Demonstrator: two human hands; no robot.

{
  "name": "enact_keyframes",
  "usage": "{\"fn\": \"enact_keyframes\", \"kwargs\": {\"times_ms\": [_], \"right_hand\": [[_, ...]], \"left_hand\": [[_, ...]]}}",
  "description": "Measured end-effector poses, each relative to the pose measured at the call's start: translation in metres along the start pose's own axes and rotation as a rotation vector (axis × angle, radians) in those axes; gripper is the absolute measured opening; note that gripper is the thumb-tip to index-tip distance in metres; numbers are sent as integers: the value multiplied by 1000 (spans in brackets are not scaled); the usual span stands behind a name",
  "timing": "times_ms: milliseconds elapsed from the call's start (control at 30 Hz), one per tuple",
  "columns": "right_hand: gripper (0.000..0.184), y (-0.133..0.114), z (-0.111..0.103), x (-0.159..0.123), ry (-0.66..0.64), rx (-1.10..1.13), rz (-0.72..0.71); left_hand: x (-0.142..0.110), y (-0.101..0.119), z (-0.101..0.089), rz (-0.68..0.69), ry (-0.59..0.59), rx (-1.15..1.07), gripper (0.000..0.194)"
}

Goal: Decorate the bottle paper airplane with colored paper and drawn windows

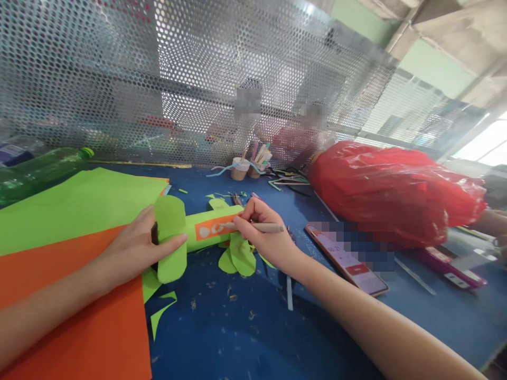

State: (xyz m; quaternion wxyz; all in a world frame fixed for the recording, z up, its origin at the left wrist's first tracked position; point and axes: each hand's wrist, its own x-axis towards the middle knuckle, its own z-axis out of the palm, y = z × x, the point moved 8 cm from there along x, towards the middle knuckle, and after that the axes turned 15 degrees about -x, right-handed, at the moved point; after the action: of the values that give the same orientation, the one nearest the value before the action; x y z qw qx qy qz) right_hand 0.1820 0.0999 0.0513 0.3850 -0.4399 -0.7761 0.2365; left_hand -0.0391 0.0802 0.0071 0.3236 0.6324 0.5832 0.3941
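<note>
Two forearms (368, 322) reach over a blue desk (237, 332), where the left hand (129, 243), fingers (170, 249) curled around a flap (172, 219), steadies a green tube (212, 214) and the right hand (275, 244) pinches a pen (269, 227) at its orange strip (217, 221).
Bracing the tube should keep strokes even, fingertips clear of the pale marks (204, 231); paper scraps (158, 315) lie close, a phone (344, 258) and red bag (396, 190) to the right.
</note>
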Motion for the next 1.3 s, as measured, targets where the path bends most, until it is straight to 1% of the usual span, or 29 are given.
{"fn": "enact_keyframes", "kwargs": {"times_ms": [233, 433, 567, 700, 767, 867, 1033, 1200, 1300], "right_hand": [[23, 1, 1, 0, -8, 4, 0], [24, 2, 2, -1, -10, 10, 2], [23, 2, 4, -2, -42, 23, 16], [24, 2, 2, -2, -10, -9, 19], [23, 1, 3, -3, -27, 7, 23], [23, -1, 6, -3, -58, 43, 29], [23, 0, 4, -3, -24, 35, 30], [24, 1, 8, -4, -52, 45, 36], [23, 0, 7, -4, -44, 32, 35]], "left_hand": [[0, -2, 1, -31, -13, -27, 73], [1, -3, 1, -23, -8, -22, 72], [1, -3, 0, -21, -9, -16, 72], [1, -4, 1, -32, -15, -27, 74], [1, -5, 1, -36, -12, -31, 75], [1, -5, 0, -30, -7, -20, 74], [1, -4, 1, -17, -4, -22, 73], [2, -4, 0, -3, 2, -33, 73], [1, -5, 1, -5, -3, -40, 72]]}}
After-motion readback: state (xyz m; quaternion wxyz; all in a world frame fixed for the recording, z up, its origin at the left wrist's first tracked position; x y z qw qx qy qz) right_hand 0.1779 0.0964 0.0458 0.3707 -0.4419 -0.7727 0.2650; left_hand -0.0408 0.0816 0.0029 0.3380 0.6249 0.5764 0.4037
